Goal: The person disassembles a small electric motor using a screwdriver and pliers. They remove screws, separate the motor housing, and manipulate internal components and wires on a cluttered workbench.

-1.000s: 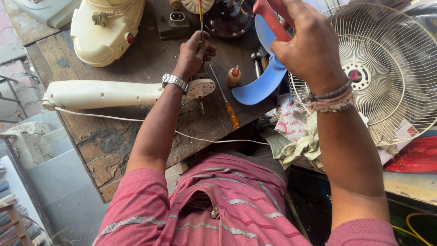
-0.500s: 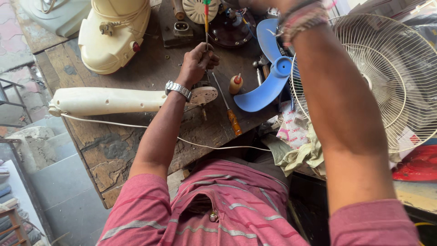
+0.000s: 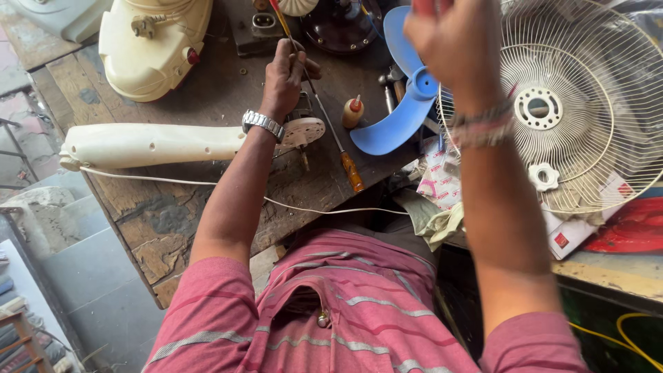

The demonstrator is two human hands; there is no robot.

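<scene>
Right hand point(image 3: 452, 41) now raised higher than second ago, clenched on red thing, mostly out of view. Left hand point(image 3: 286, 72) stays on table point(image 3: 173, 214), fingers grasping thin rod point(image 3: 283, 21). Blue fan blade point(image 3: 400, 103) now uncovered, at 3 o'clock from left hand. Screwdriver point(image 3: 338, 148) lies untouched.

On the counter point(image 3: 200, 207) I see the long fan stand point(image 3: 148, 144) lying crosswise at my left, its cord point(image 3: 207, 185) trailing nearer me. My left hand point(image 3: 286, 76) rests just past the stand's round end, with a thin rod point(image 3: 282, 19) running up from it. Right of that hand lies a screwdriver point(image 3: 338, 148), then a small bottle point(image 3: 353, 112), then the fan blade point(image 3: 404, 90). The wire guard point(image 3: 587, 103) lies farthest right, behind my raised right hand point(image 3: 452, 41). A fan base point(image 3: 155, 45) sits far left.
</scene>
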